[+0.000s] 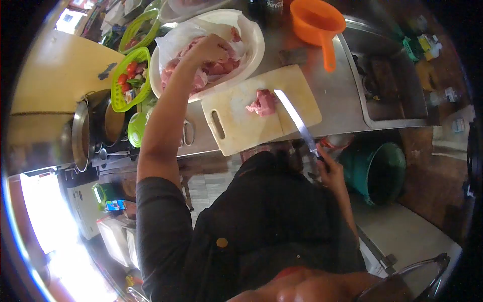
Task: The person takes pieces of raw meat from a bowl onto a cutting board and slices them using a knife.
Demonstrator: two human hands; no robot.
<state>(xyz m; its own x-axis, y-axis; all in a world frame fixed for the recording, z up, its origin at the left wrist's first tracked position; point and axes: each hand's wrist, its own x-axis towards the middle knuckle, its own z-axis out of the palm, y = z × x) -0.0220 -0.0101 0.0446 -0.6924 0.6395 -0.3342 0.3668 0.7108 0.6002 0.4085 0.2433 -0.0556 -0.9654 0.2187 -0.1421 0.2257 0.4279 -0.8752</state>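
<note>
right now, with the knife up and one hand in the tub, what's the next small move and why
Probably bring the left hand from the tub to steady the piece of meat, fingers clear of the blade: the piece lies on the board with no hand on it, and the right hand holds the knife close by.

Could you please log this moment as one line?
left hand: at meat in tub | right hand: holding knife | board: meat piece on it
</note>
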